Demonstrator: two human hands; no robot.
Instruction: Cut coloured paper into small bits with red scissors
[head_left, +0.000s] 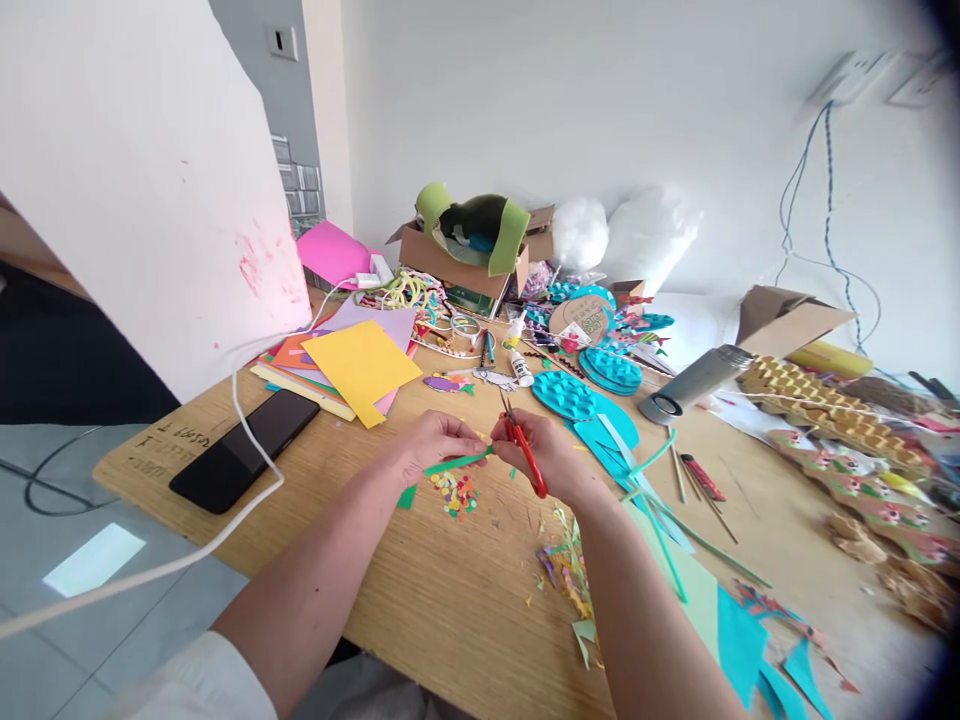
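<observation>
My left hand [439,447] pinches a narrow green paper strip [456,462] above the wooden table. Close beside it, my right hand [541,455] is closed around a pair of red-handled scissors [523,445], blades pointing up and away from me. The fingertips of my right hand meet the strip's right end; whether they also grip it I cannot tell. Under the hands lies a small heap of colourful paper dots [455,492]. A green paper scrap [406,497] rests just left of the dots.
A black phone [244,450] and stacked coloured paper [364,365] lie on the left, crossed by a white cable [238,400]. Glue bottles [520,368], blue egg-tray pieces [564,396] and a metal flask [697,383] stand farther back. Paper scraps [574,575] lie by my right forearm.
</observation>
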